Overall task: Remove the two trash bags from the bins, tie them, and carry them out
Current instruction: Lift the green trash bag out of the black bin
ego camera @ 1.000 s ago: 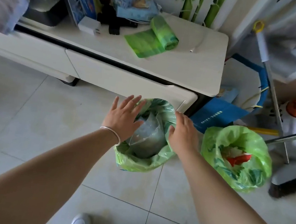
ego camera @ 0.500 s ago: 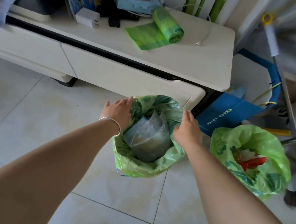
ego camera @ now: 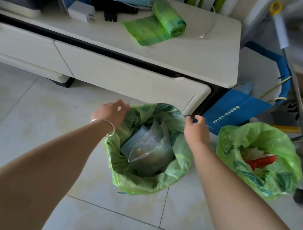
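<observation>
Both hands, the left hand [ego camera: 111,112] and right hand [ego camera: 197,129], have curled from flat to pinching opposite rims of the centre-frame trash bag [ego camera: 138,182], ready to lift it.

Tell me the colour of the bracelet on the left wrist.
Silver, a thin plain band; the bracelet shows only in the head view.

Left hand [ego camera: 110,113] and right hand [ego camera: 197,129] pinching opposite rims of near trash bag [ego camera: 139,181].

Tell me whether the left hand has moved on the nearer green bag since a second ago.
Yes. The left hand has slid from over the nearer green plastic trash bag's opening to its far left rim, fingers now curled on it.
</observation>
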